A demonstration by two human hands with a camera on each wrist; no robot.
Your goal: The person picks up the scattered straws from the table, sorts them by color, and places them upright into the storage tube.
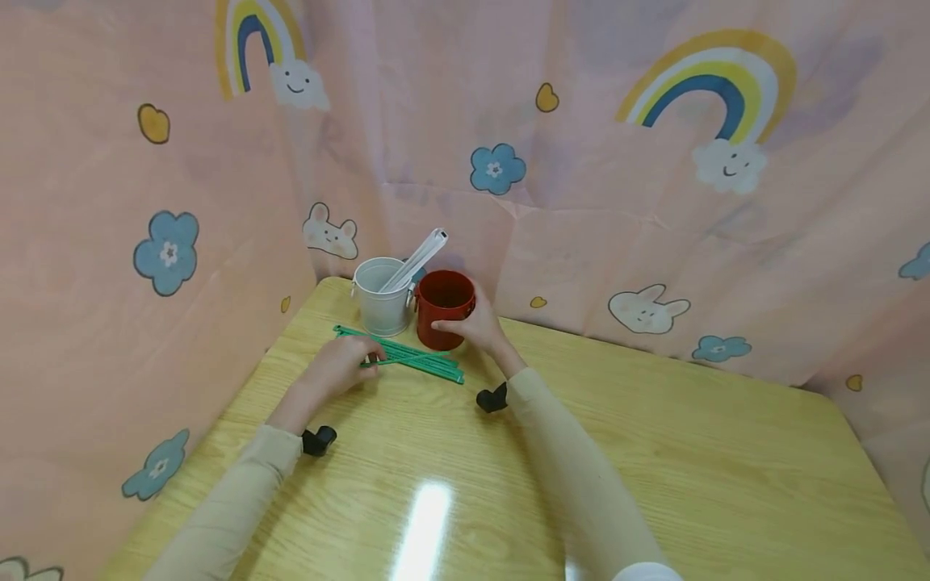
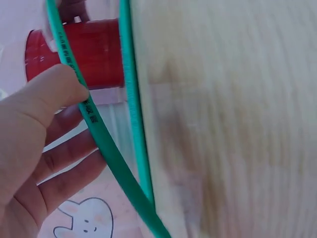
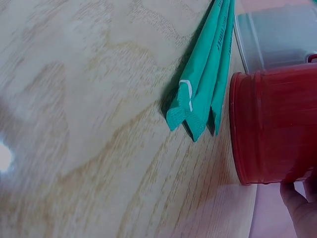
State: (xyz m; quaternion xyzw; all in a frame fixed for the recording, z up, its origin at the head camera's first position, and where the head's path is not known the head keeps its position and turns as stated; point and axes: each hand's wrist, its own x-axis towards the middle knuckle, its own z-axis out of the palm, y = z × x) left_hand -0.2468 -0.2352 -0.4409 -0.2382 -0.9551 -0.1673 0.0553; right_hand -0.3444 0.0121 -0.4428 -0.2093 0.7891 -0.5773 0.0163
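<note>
My left hand [image 1: 341, 367] pinches one long, thin green wrapped stick [image 2: 111, 148] between thumb and fingers, and dark print runs along its wrapper. Beneath that hand, more of the green wrapped sticks [image 1: 429, 366] lie together on the table in front of two buckets. My right hand [image 1: 483, 324] grips the right side of a small red bucket [image 1: 440, 337], thumb across its front. The bucket stands upright, and no sticks show above its rim. In the right wrist view, the crimped ends of the lying wrappers [image 3: 198, 119] point away from the white bucket.
A white bucket [image 1: 383, 313] stands close to the red one's left, with several white wrapped sticks [image 1: 420, 262] leaning out of it. Behind both hangs a pink printed curtain [image 1: 581, 242] along the table's back edge. Wooden tabletop [image 1: 690, 460] extends to the right.
</note>
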